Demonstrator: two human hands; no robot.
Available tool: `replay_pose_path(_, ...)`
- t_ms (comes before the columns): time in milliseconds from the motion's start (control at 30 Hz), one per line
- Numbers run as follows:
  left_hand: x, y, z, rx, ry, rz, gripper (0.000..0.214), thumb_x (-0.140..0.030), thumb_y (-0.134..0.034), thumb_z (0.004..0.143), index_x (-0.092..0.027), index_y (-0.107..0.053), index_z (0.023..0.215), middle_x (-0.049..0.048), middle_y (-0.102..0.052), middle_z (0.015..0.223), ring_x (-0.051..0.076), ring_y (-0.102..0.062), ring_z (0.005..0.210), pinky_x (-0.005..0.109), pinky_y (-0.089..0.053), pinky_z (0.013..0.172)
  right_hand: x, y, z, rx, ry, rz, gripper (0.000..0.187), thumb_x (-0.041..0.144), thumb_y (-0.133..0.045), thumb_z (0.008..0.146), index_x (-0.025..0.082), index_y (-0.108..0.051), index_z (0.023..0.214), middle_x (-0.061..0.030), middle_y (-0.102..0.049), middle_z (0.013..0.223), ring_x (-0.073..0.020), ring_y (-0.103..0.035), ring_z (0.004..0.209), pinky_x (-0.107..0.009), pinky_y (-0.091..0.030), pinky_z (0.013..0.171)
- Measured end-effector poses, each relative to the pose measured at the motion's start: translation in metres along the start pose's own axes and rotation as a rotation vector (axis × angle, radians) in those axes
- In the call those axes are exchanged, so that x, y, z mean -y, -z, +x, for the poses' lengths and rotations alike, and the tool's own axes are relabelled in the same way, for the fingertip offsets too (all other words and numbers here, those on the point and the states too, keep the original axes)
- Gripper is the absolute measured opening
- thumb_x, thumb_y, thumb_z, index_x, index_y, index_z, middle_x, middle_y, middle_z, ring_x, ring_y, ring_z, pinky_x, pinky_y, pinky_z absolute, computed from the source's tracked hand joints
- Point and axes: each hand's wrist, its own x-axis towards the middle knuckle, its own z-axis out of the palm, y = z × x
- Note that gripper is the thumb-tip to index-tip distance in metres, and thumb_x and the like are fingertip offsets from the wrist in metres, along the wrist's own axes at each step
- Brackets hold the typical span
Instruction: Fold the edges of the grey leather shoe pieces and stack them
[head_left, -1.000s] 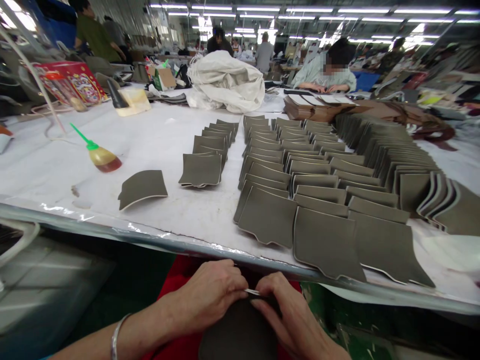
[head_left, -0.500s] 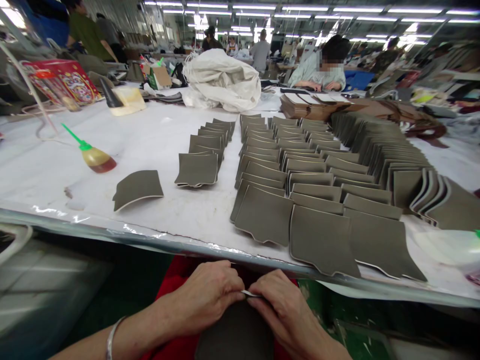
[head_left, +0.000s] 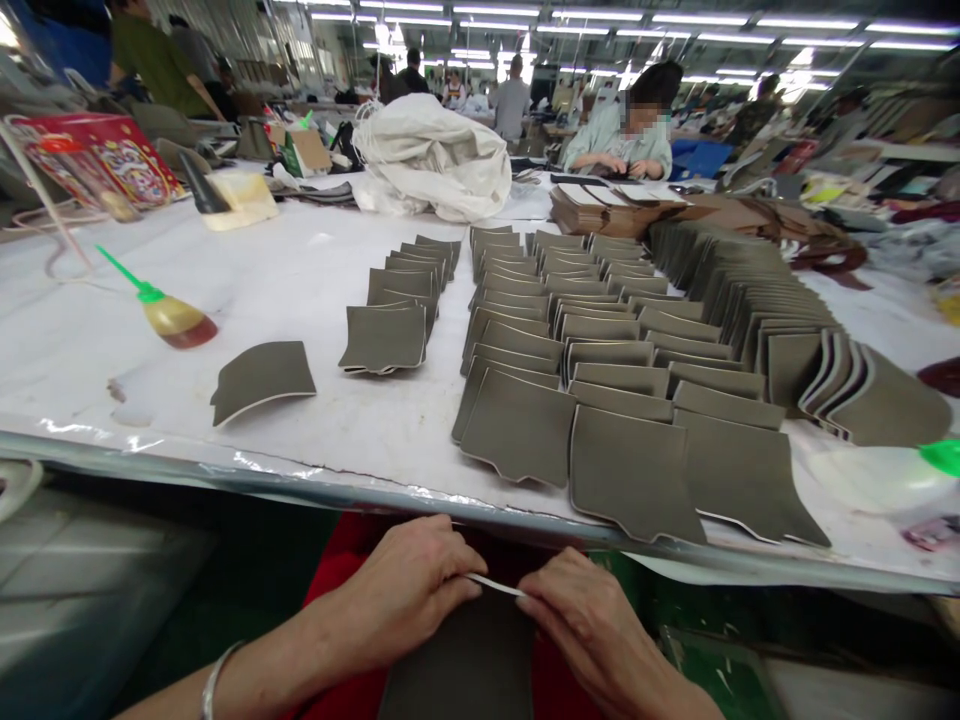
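Below the table's front edge, my left hand (head_left: pixel 424 572) pinches the pale upper edge of a dark grey-olive sheet piece (head_left: pixel 469 655) between thumb and fingers. My right hand (head_left: pixel 574 605) pinches the same edge a short way to the right. The piece hangs down over my lap, and its lower part runs out of view. On the table, rows of similar curved pieces (head_left: pixel 517 425) overlap one another. To their left stands a smaller row of pieces (head_left: pixel 386 338), and a single piece (head_left: pixel 264 382) lies apart.
A squeeze bottle with a green spout (head_left: pixel 176 318) lies at left, another green-capped bottle (head_left: pixel 874 478) at right. Further back are a white cloth bundle (head_left: pixel 439 155) and brown stacked pieces (head_left: pixel 600 212). Another person (head_left: pixel 619 145) works across the table. The table edge (head_left: pixel 300 478) runs before me.
My hands have moved apart along the piece's edge, so more of the pale rim shows between them. The whole view has shifted slightly, with the table contents appearing further left.
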Motion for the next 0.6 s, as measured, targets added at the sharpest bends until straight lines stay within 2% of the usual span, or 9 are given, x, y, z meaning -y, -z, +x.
replay_pose_path(100, -0.004, -0.010, 0.006, -0.009, -0.071, 0.064, 0.018, -0.028, -0.055, 0.095, -0.021, -0.070, 0.087, -0.0004, -0.072, 0.085, 0.016, -0.057, 0.079, 0.028, -0.037, 0.073, -0.001, -0.002, 0.000, -0.004, 0.000, -0.011, 0.033, 0.027, -0.033, 0.104, 0.019, -0.058, 0.084, -0.0018, -0.061, 0.071, -0.0173, -0.051, 0.065, -0.032, -0.036, 0.066)
replay_pose_path(200, -0.002, -0.014, 0.007, -0.033, -0.082, 0.044, 0.021, -0.030, -0.056, 0.095, -0.020, -0.070, 0.082, -0.0009, -0.072, 0.082, 0.015, -0.059, 0.076, 0.028, -0.037, 0.072, -0.004, -0.001, -0.006, -0.001, -0.012, -0.013, 0.032, 0.028, -0.034, 0.104, 0.019, -0.057, 0.083, -0.0009, -0.060, 0.070, -0.0169, -0.051, 0.065, -0.030, -0.035, 0.063)
replay_pose_path(400, 0.010, 0.005, -0.008, -0.063, 0.059, -0.149, 0.014, -0.022, -0.061, 0.091, -0.020, -0.073, 0.084, -0.0015, -0.072, 0.085, 0.014, -0.062, 0.079, 0.022, -0.040, 0.071, -0.014, -0.002, -0.022, 0.050, -0.080, 0.035, 0.028, 0.027, -0.037, 0.104, 0.021, -0.058, 0.086, 0.0004, -0.062, 0.076, -0.0156, -0.055, 0.070, -0.028, -0.039, 0.066)
replay_pose_path(500, 0.013, 0.007, -0.014, -0.108, 0.003, -0.116, 0.018, -0.024, -0.057, 0.094, -0.018, -0.073, 0.087, 0.0010, -0.072, 0.085, 0.015, -0.061, 0.080, 0.023, -0.040, 0.073, -0.013, -0.003, -0.018, 0.030, -0.054, 0.007, 0.024, 0.027, -0.038, 0.103, 0.023, -0.059, 0.092, 0.0011, -0.065, 0.081, -0.0154, -0.059, 0.073, -0.027, -0.042, 0.068)
replay_pose_path(600, 0.013, 0.003, -0.016, -0.152, -0.084, -0.059, 0.023, -0.026, -0.053, 0.096, -0.017, -0.073, 0.090, 0.0038, -0.072, 0.084, 0.016, -0.060, 0.079, 0.025, -0.040, 0.073, -0.007, -0.004, -0.007, -0.009, 0.037, -0.066, 0.018, 0.029, -0.042, 0.102, 0.024, -0.058, 0.108, 0.0010, -0.069, 0.090, -0.0160, -0.064, 0.077, -0.027, -0.045, 0.071)
